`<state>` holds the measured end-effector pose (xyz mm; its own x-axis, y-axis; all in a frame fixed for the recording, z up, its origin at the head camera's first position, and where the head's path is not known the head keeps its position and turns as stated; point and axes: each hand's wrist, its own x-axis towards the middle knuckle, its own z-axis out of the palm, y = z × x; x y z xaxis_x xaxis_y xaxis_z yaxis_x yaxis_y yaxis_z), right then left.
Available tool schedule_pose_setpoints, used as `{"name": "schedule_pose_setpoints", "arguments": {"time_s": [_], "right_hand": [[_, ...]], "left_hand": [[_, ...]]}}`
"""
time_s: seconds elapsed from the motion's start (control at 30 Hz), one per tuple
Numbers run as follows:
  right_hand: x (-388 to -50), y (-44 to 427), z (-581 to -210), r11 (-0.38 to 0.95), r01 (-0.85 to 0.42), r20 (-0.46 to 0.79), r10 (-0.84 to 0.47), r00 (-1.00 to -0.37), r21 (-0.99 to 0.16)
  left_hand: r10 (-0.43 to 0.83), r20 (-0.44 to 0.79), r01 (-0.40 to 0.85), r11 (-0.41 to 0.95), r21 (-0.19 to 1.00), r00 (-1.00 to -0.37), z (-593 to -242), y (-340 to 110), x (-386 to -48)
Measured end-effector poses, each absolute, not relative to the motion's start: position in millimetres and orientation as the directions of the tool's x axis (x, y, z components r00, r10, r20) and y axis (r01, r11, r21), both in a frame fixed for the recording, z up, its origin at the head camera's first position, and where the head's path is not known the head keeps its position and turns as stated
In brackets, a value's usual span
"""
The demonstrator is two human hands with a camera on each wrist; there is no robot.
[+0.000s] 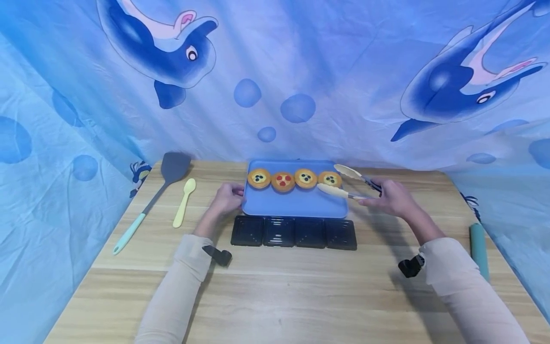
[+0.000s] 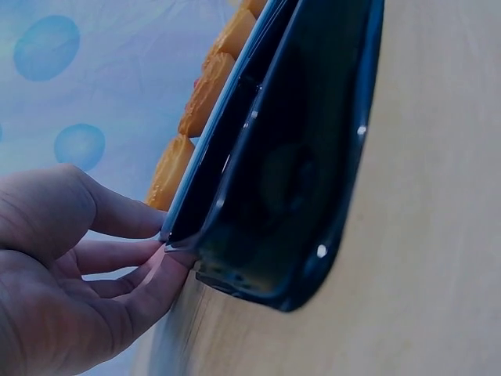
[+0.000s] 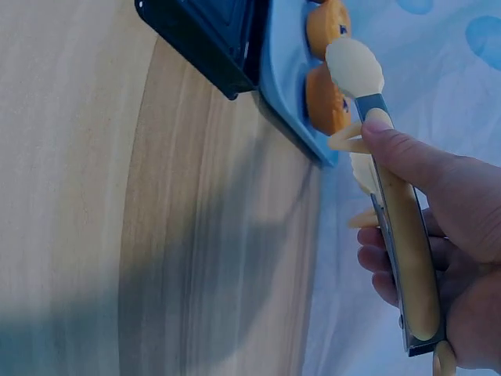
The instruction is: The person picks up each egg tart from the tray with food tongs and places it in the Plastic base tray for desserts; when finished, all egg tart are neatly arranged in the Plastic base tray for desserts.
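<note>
Pinching the left edge of the blue tray [image 1: 296,204] near the bench's [image 1: 275,296] far edge is the left hand [image 1: 227,198], the right hand [image 1: 393,197] gripping spread tongs [image 3: 403,251] beside the rightmost tart [image 1: 330,179].

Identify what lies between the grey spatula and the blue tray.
In the head view, the yellow spoon lies there, then comes the left hand, pinching the edge of the blue tray.

Curtained booth, room unclear: dolphin-print drapes [image 1: 343,62] behind and beside wooden table [image 1: 296,296].
</note>
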<state>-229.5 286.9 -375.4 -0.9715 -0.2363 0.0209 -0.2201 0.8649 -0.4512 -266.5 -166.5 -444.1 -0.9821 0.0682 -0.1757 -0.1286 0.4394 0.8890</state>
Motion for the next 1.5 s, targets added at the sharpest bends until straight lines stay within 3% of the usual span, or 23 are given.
{"name": "schedule_pose_setpoints", "arguments": {"time_s": [0.4, 0.8, 1.5], "right_hand": [[-233, 284, -385, 0.871, -0.232, 0.03, -0.243, -0.969, -0.433], [-230, 289, -369, 0.87, -0.243, 0.038, -0.251, -0.967, -0.43], [-150, 307, -348, 0.869, -0.356, 0.157, -0.321, -0.934, -0.344]], "left_hand": [[0.055, -0.179, -0.142, 0.406, 0.903, -0.982, -446, -165, -266], [0.055, -0.181, -0.143, 0.412, 0.9, -0.982, -447, -164, -267], [0.062, -0.189, -0.147, 0.416, 0.898, -0.98, -445, -165, -266]]}}
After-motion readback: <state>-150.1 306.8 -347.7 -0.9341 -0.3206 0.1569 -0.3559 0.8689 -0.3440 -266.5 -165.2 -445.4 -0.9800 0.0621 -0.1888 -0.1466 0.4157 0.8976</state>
